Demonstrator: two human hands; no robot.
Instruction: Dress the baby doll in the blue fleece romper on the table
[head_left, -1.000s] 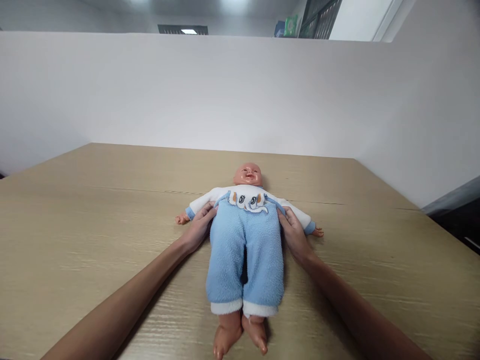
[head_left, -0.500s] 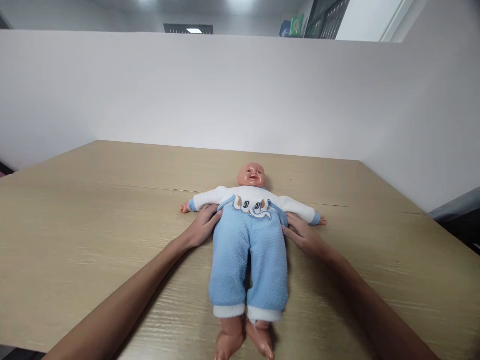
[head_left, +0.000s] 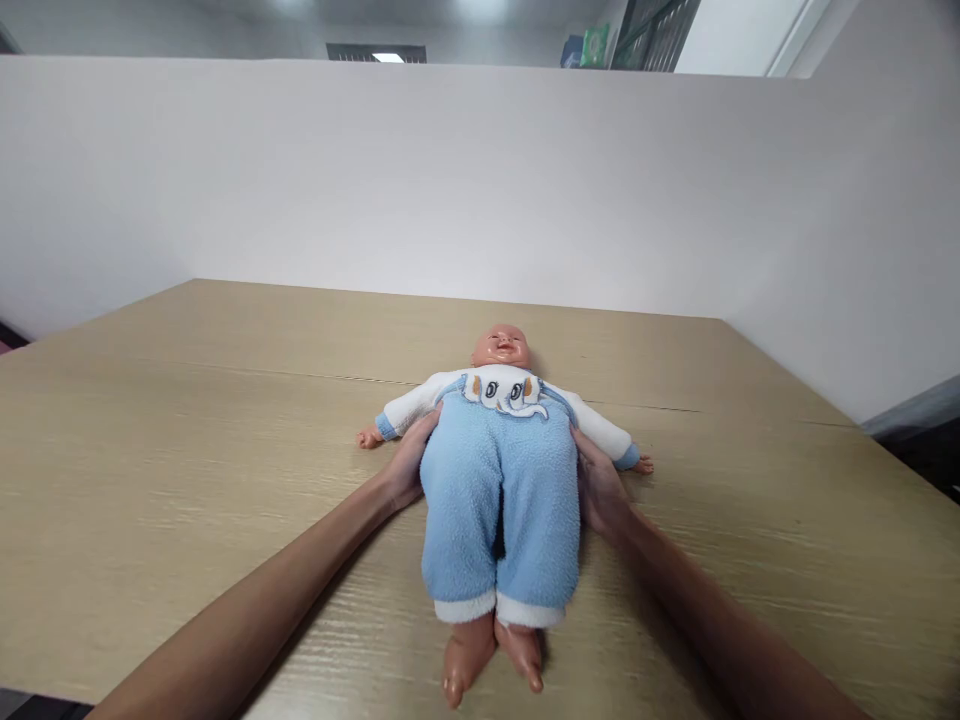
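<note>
A baby doll (head_left: 501, 480) lies on its back on the wooden table (head_left: 187, 440), head away from me, bare feet toward me. It wears fleecy blue overalls with an elephant patch and a white top with blue cuffs. My left hand (head_left: 409, 460) grips the doll's left side at the waist, fingers tucked under the body. My right hand (head_left: 598, 485) grips the opposite side the same way. The lower body and legs look raised off the table, with the head and arms still resting on it.
White partition walls (head_left: 480, 190) close off the table at the back and right. A seam runs across the tabletop behind the doll. Dark furniture (head_left: 930, 440) shows past the table's right edge.
Both hands have slid under the doll's sides and tightened. The doll's lower body has tipped up toward me and its feet have lifted; its arms now slope down.
</note>
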